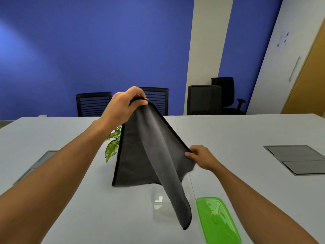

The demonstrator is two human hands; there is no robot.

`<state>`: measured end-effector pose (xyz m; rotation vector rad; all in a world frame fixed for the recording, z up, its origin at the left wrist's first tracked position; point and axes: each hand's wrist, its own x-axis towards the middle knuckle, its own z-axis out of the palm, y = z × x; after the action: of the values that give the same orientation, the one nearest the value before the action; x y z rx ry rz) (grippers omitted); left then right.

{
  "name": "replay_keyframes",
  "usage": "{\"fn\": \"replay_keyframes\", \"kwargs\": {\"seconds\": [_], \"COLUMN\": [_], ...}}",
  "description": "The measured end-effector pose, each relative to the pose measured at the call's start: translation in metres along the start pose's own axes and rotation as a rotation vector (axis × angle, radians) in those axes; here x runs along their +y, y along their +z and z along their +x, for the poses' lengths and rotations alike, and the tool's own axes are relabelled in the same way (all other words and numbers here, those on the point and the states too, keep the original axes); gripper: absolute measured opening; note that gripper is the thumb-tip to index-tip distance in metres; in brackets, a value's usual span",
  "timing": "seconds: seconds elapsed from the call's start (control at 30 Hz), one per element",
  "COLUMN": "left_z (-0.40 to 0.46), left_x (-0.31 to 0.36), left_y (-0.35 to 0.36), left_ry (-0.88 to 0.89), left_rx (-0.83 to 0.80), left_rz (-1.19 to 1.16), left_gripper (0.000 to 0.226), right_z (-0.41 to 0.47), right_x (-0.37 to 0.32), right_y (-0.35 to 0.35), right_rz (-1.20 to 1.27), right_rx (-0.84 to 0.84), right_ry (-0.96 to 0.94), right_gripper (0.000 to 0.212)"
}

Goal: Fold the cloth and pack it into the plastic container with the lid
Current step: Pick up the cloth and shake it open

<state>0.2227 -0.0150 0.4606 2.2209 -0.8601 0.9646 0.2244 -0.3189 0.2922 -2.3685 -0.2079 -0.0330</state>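
Observation:
A dark grey cloth point(140, 155) with a black hem hangs in the air above the white table point(228, 134). My left hand point(123, 104) pinches one corner high up. My right hand point(200, 156) grips the hem lower down and to the right. One loose corner droops toward the table's near side. A clear plastic container point(159, 206) stands on the table beneath the cloth, partly hidden by the drooping corner. The green lid point(217, 219) lies flat to the container's right.
A leafy plant point(112, 145) sits behind the cloth on the left. Grey cable hatches point(297, 158) are set into the table at right and at left point(38, 162). Black office chairs point(94, 103) stand along the far edge by a blue wall.

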Motion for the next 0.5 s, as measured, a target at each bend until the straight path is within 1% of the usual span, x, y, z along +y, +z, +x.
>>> {"fn": "replay_keyframes", "kwargs": {"seconds": [0.07, 0.13, 0.17, 0.23, 0.3, 0.33, 0.4, 0.5], "left_z": [-0.008, -0.018, -0.023, -0.031, -0.036, -0.037, -0.040, -0.048], "left_x": [-0.013, -0.026, -0.032, -0.040, -0.045, -0.047, -0.050, -0.051], "left_y": [0.000, 0.003, 0.005, 0.007, 0.004, 0.002, -0.003, -0.010], "left_ry": [-0.070, -0.122, -0.135, -0.170, -0.257, -0.303, -0.371, -0.424], "left_rx": [-0.106, -0.194, -0.213, -0.200, -0.111, -0.056, 0.023, 0.086], "left_rz": [0.045, 0.102, 0.114, 0.077, 0.004, -0.028, -0.077, -0.108], "left_gripper": [0.020, 0.017, 0.016, 0.011, 0.005, 0.007, 0.014, 0.016], "right_z": [-0.004, -0.008, -0.010, -0.013, -0.014, -0.013, -0.013, -0.014], "right_x": [0.014, 0.024, 0.028, 0.032, 0.033, 0.033, 0.030, 0.023], "right_y": [-0.015, -0.028, -0.034, -0.048, -0.063, -0.072, -0.090, -0.109], "right_rz": [-0.036, -0.053, -0.064, -0.110, -0.167, -0.166, -0.069, 0.230], "right_rx": [0.038, 0.011, -0.024, -0.128, -0.201, -0.190, -0.103, 0.102], "right_ry": [0.016, 0.022, 0.025, 0.022, 0.009, -0.002, -0.022, -0.087], "right_gripper": [0.023, 0.021, 0.020, 0.013, 0.009, 0.009, 0.009, 0.009]}}
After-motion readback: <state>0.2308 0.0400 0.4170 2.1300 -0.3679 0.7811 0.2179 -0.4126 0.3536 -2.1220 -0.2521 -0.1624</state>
